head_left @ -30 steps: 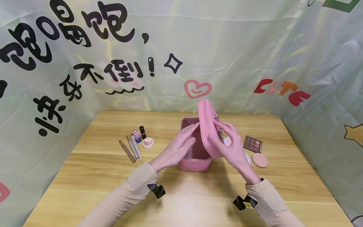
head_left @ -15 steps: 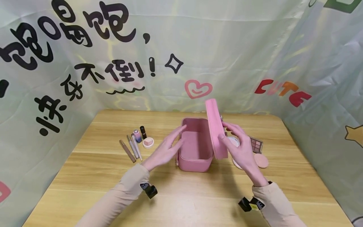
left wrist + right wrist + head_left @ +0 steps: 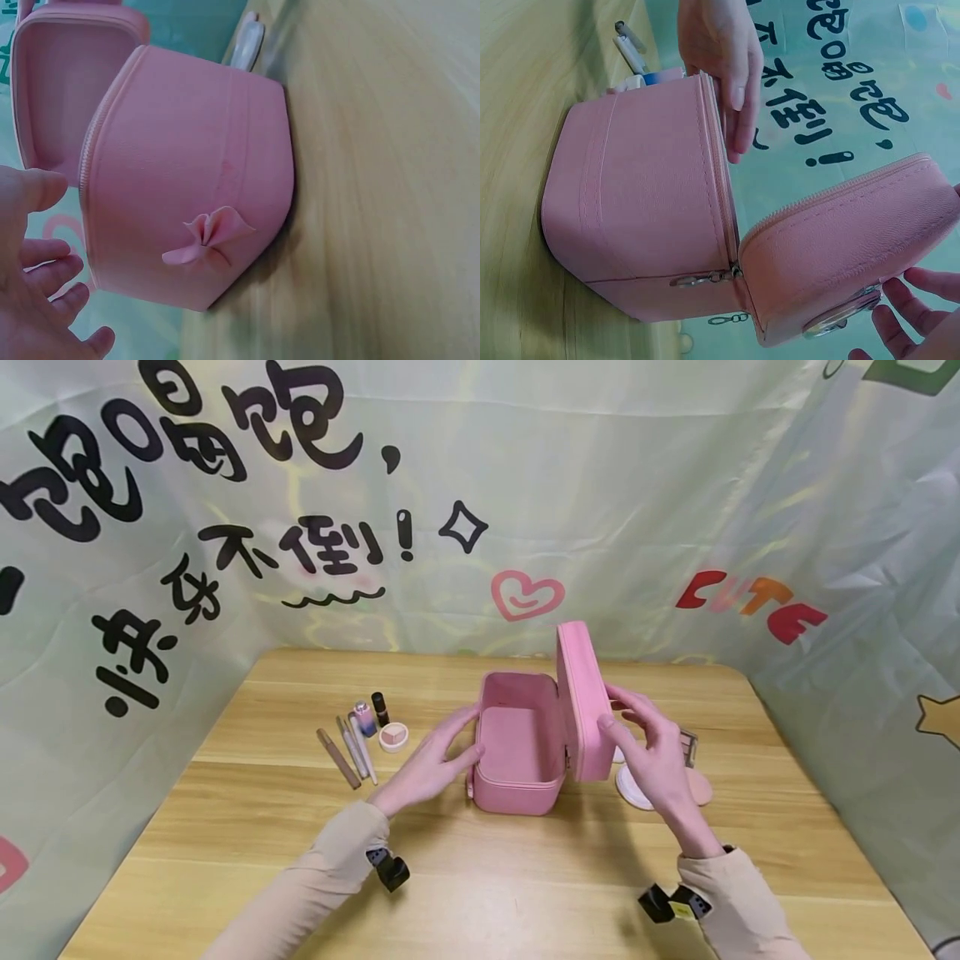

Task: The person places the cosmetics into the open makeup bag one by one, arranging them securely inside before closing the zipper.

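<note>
A pink zip-up cosmetic case [image 3: 517, 798] stands on the table with its lid [image 3: 587, 702] swung up on the right side. Its inside looks bare in the head view. My left hand [image 3: 429, 762] is at the left rim, fingers loosely extended; a pink bow [image 3: 211, 241] sits on the wall below it in the left wrist view. My right hand [image 3: 654, 750] holds the lid, thumb on its edge and fingers on the outer face by the handle [image 3: 844, 313]. Metal zipper pulls [image 3: 697, 280] hang near the hinge side. The right hand partly hides items behind it.
Left of the case lie a brown tube [image 3: 339, 760], slim pens [image 3: 362, 750], a purple-blue bottle [image 3: 365, 718], a black tube [image 3: 381, 710] and a round compact [image 3: 393, 737]. On the right are a white round item [image 3: 632, 789], a pink puff [image 3: 701, 787] and a partly hidden palette [image 3: 689, 747].
The lid has swung further right with my right hand, uncovering the inside of the case. My left hand has drawn back left from over the opening to the left rim.
</note>
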